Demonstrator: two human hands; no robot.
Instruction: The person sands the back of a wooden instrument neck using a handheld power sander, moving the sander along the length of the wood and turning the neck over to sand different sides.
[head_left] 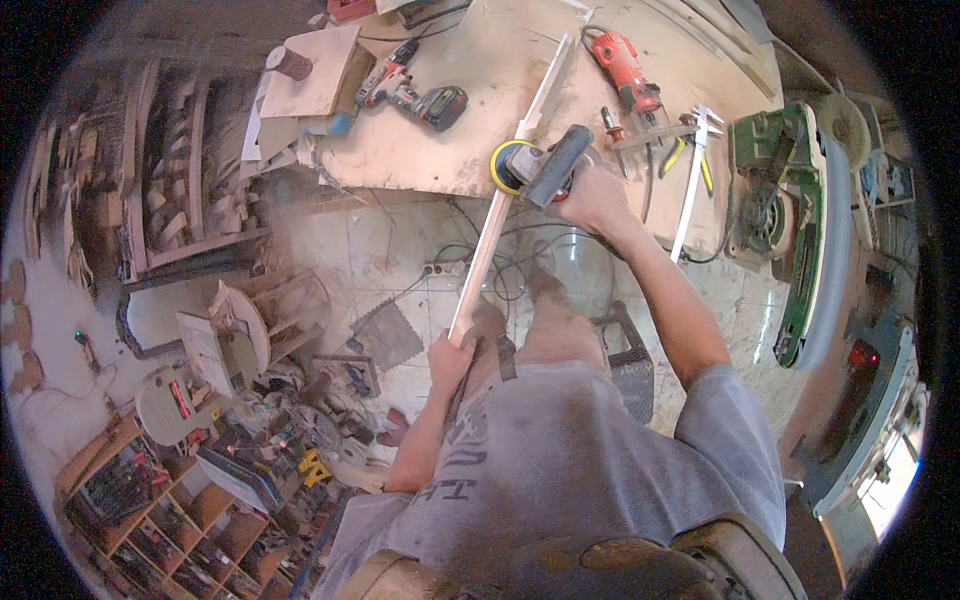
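Observation:
A long, narrow wooden strip (484, 250) slants from close to my body up over the front edge of the wooden workbench (400, 165), its far part lying on the top. My left hand (450, 362) is closed around the strip's near end. In my right hand (595, 198) is a handheld sander (552, 170) with a grey cylinder and a round, yellow-edged pad. The pad stands against the strip near the bench edge; whether it touches the wood is hard to tell. My right fingers are partly hidden behind the sander's body.
A cordless drill (436, 106) lies left of the strip. To the right are a red corded power tool (625, 68), a caliper (692, 185) and yellow-handled pliers (706, 170). A green belt-sanding machine (792, 135) stands far right. Cables (510, 280) trail below the bench; cluttered shelves (185, 510) fill the lower left.

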